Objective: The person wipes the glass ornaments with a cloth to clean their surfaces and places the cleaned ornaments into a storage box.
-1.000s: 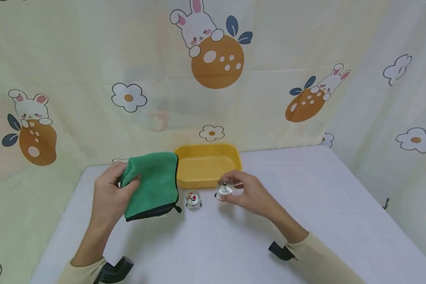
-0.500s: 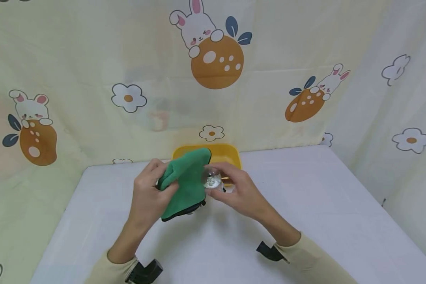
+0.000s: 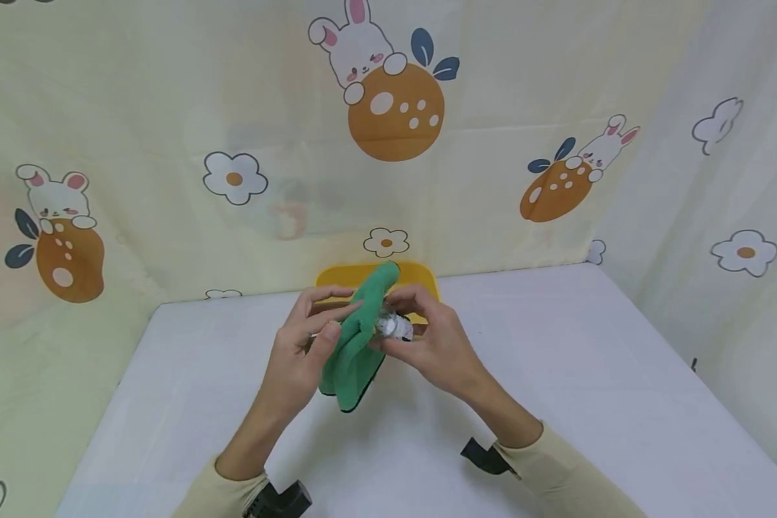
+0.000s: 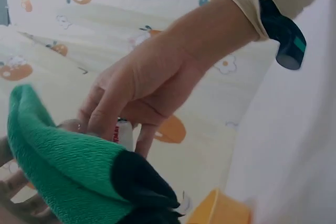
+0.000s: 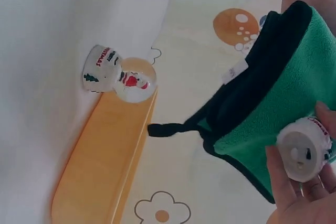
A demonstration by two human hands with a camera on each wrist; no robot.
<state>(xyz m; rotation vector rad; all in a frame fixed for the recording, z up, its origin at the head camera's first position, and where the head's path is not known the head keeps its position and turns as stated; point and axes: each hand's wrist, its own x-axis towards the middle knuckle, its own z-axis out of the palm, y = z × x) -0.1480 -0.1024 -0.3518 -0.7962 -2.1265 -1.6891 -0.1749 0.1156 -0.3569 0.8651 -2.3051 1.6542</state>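
Note:
My left hand [image 3: 303, 349] holds a green cloth [image 3: 352, 360] with black edging, its fingers laid along the cloth's side. My right hand [image 3: 437, 342] grips a small snow globe [image 3: 396, 327] by its white base, tilted with the dome toward the cloth. The dome is covered by the cloth. In the right wrist view the underside of the held globe's base [image 5: 299, 153] faces the camera. A second snow globe [image 5: 101, 72], with a red-and-white figure inside, stands on the table; the cloth and hands hide it in the head view.
A yellow tray [image 3: 339, 275] sits at the back of the white-covered table [image 3: 557, 345], partly behind the hands. The standing globe is in front of it. A curtain [image 3: 265, 93] printed with rabbits and flowers hangs behind the table.
My left hand has brought the cloth rightward to the globe, and the cloth has folded against it. My right hand has lifted the globe off the table, moved it slightly left and tilted it.

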